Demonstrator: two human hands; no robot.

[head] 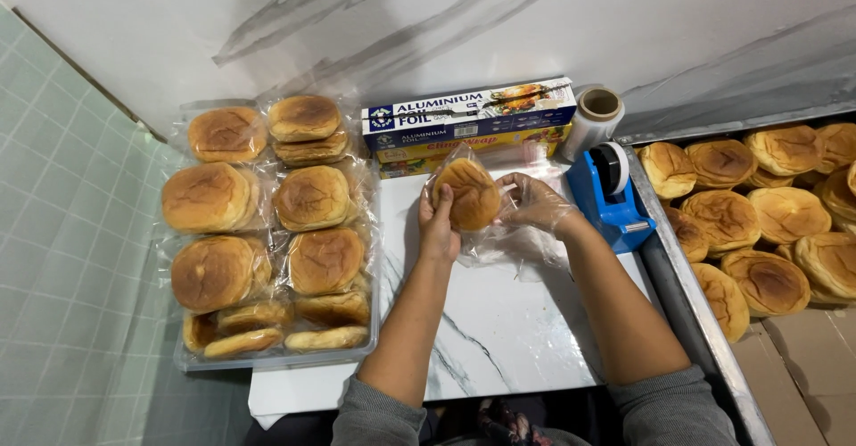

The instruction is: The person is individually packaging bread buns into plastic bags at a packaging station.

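At the centre of the marble-patterned counter (499, 321), a round golden-brown bun (466, 194) sits upright inside a thin clear plastic bag (508, 241), held up between both hands. Its top is smooth and evenly browned, darker toward the middle. The left hand (439, 225), at the bun's 8 o'clock, is curled around its lower edge with the thumb against the crust. The right hand (535, 203), at 3 o'clock, wears a clear plastic glove; its fingers are half closed, pinching the loose film of the bag beside the bun.

Below the hands, toward 6 o'clock, the counter lies bare down to its near edge, between the two forearms.

At 9 o'clock a clear tray (276, 357) holds stacked wrapped buns (267, 232), just beside the left forearm. At 12 o'clock a long foil box (468, 107) rests on a second box, close behind the bun. At 2 o'clock stand a roll of clear film (593, 118) and a blue tape dispenser (611, 198), near the right wrist. At 3 o'clock, beyond a metal rim, unwrapped buns (767, 223) fill a tray.
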